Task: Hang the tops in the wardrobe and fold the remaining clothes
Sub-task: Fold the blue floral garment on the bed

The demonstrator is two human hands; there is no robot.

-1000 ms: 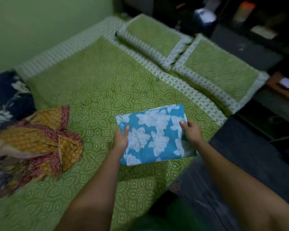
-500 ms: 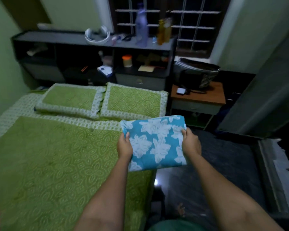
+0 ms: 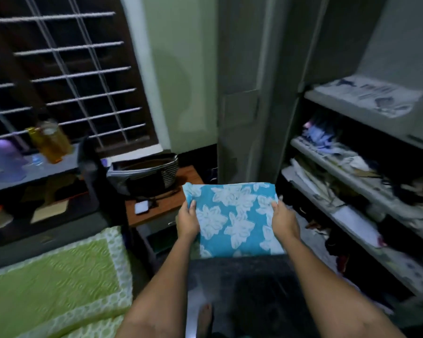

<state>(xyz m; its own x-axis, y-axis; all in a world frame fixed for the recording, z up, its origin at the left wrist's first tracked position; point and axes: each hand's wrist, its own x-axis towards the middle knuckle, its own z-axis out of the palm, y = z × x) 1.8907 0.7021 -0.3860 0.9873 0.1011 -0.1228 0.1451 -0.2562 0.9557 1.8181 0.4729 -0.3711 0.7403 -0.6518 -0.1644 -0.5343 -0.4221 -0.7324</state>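
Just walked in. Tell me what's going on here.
A person holds a folded blue cloth with white flowers flat in front of them, the left hand gripping its left edge and the right hand its right edge. They stand between the green bed and an open wardrobe whose shelves already hold clothes. The cloth is not on a shelf yet.

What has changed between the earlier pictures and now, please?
The person has turned from the bed toward the open wardrobe, carrying the folded blue cloth along: a second ago it was held over the bedspread, now in front of the shelves above the floor. Unchanged: the left hand and right hand grip its two side edges, and the cloth stays folded flat.
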